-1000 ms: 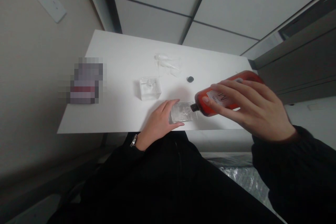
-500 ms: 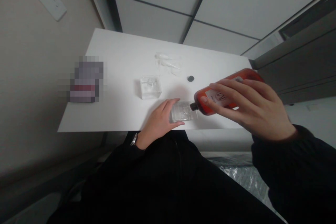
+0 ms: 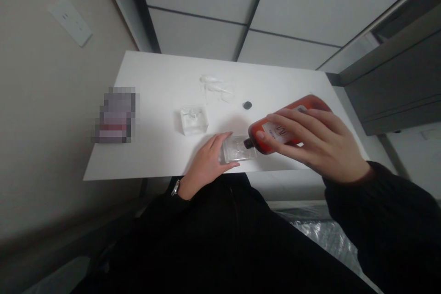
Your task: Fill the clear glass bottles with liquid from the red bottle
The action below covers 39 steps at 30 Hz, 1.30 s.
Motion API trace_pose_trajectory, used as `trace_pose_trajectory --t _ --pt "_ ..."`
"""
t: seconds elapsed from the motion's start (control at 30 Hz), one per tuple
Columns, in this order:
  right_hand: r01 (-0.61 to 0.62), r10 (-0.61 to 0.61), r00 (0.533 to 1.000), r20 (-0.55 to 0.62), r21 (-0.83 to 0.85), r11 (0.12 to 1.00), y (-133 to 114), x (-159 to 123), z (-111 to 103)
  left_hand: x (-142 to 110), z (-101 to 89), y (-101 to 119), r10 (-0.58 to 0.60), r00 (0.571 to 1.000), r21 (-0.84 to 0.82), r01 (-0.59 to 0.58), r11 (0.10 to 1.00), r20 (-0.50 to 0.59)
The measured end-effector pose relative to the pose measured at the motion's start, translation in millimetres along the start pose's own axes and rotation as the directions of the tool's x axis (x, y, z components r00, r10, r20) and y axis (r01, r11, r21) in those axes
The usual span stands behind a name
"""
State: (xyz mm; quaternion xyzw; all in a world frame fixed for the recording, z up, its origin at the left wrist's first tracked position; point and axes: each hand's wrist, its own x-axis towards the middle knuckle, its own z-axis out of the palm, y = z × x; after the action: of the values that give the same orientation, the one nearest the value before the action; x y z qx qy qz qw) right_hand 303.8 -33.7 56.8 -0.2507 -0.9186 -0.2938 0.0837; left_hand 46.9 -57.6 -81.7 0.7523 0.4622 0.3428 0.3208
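Note:
My right hand (image 3: 310,140) is closed around a red bottle (image 3: 260,129) with a white label marked with a large "M". The bottle is tipped over, its dark neck (image 3: 248,143) pointing down and left, right above a clear square container (image 3: 237,154). Whether liquid is flowing I cannot tell. Thumb and fingers of my left hand (image 3: 210,156) grip the left end of that container, which rests near the table's front edge. Left of it stands a second clear square container (image 3: 195,121). A small round dark cap (image 3: 247,105) lies behind the bottle's neck.
Crumpled clear plastic (image 3: 217,88) lies toward the back of the white table (image 3: 148,147). At the left edge is a pixelated purple-grey item (image 3: 115,117). Walls with dark-lined panels (image 3: 196,32) stand behind, and my body is close to the front edge.
The whole view has shifted slightly. The bottle's neck sits a little closer over the middle of the container. Both hands keep their grips.

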Motion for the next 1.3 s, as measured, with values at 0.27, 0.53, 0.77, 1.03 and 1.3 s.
trace_pose_trajectory --t 0.27,0.53,0.77,1.03,1.3 --pt "-0.238 0.273 0.957 -0.099 0.274 0.932 -18 -34 35 2 -17.5 22 0.024 0.998 0.167 -0.032 0.985 0.053" --pt "-0.508 0.814 0.578 0.053 0.805 0.308 -46 -62 94 32 -25.5 49 0.049 0.953 0.498 -0.201 0.843 0.300" --pt "-0.330 0.803 0.536 0.259 0.940 -0.083 -29 -42 134 71 -44.8 52 0.046 0.968 0.609 -0.191 0.770 0.246" --pt "-0.283 0.713 0.602 0.359 0.931 -0.229 -28 -21 139 115 -66.4 42 -0.082 0.951 0.722 -0.169 0.671 0.299" --pt "-0.132 0.694 0.684 0.226 0.974 -0.187 -29 -33 152 110 -76.1 33 -0.125 0.944 0.749 -0.159 0.643 0.307"
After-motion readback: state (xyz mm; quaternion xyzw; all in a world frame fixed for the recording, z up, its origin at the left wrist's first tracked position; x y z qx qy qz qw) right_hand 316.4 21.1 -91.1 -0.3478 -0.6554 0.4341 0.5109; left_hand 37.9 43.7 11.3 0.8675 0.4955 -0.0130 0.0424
